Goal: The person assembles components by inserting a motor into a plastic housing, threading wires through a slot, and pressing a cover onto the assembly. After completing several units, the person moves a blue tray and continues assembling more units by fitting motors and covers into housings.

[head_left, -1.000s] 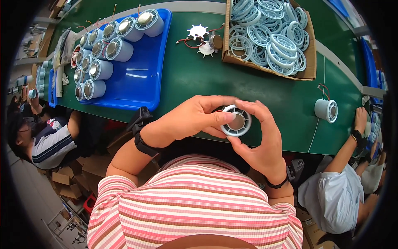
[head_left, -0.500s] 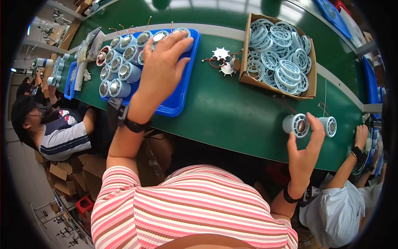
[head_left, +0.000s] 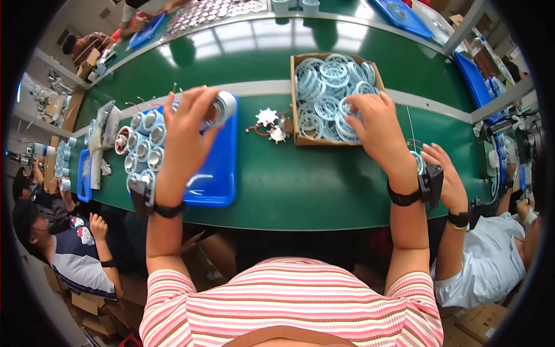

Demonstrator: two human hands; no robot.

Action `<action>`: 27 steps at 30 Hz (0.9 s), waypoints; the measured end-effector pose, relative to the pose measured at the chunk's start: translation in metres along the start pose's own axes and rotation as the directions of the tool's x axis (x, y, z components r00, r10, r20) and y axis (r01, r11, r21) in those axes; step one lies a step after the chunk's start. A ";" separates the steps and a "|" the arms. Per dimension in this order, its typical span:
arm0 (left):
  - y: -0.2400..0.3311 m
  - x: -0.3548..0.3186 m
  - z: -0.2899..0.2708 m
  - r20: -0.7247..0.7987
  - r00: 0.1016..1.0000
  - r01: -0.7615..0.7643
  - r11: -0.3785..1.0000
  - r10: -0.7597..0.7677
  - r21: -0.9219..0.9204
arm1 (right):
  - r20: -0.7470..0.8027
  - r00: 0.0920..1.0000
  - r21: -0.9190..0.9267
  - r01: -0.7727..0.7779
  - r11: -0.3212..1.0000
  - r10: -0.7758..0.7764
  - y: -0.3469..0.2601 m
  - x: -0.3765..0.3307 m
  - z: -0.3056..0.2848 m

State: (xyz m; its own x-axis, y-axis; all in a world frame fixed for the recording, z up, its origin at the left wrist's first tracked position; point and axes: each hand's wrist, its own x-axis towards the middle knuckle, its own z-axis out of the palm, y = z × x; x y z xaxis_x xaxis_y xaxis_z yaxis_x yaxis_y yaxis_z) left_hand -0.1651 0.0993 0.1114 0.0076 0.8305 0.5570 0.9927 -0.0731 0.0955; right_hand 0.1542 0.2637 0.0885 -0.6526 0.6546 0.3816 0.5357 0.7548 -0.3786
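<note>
My left hand [head_left: 188,127], fingers curled over and thumb held apart, is at a pale blue cup [head_left: 227,105] at the far end of a blue tray [head_left: 222,194]; my fingers mask part of the cup, and I cannot tell whether the grip has closed on it. My right hand [head_left: 376,124] dips to a cardboard box [head_left: 294,104] of pale blue rings [head_left: 335,70], thumb and fingers a narrow gap apart at one ring's edge, though whether I have it pinched is hard to make out. More cups with round metal faces [head_left: 137,144] crowd the tray's left side, some hidden by my hand and wrist. Between tray and box, white spoked pieces [head_left: 267,117] lie with red wires on the green table [head_left: 283,196], a small round part partly tucked behind them. Beyond my right wrist, a co-worker's hand [head_left: 445,173] is just beside another cup [head_left: 417,161], partly blocked by my wrist device [head_left: 430,183]. My striped shirt [head_left: 312,306] is cut off below; pale pieces [head_left: 217,13] at the top are too small to identify.
</note>
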 end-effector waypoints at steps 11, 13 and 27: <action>0.105 -0.054 -0.018 0.531 0.847 0.288 0.835 0.006 -0.468 | -0.121 0.987 0.255 0.131 0.958 -0.103 -0.066 -0.078 -0.016; 0.111 -0.058 -0.007 0.554 0.830 0.358 0.821 -0.061 -0.445 | 0.039 0.994 0.355 0.085 0.931 -0.106 -0.063 -0.097 -0.005; 0.121 -0.063 0.041 0.683 0.721 0.683 0.287 -0.118 -0.672 | 0.042 0.981 0.299 -0.195 0.934 0.191 -0.043 -0.124 0.040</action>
State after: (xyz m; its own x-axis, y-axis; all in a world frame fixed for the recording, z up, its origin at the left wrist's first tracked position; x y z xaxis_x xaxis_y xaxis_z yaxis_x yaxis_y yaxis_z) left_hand -0.0402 0.0606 0.0538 -0.0294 0.9845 -0.1732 0.2094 0.1755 0.9620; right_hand 0.1907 0.1482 0.0235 -0.5600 0.7846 0.2661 0.4674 0.5644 -0.6805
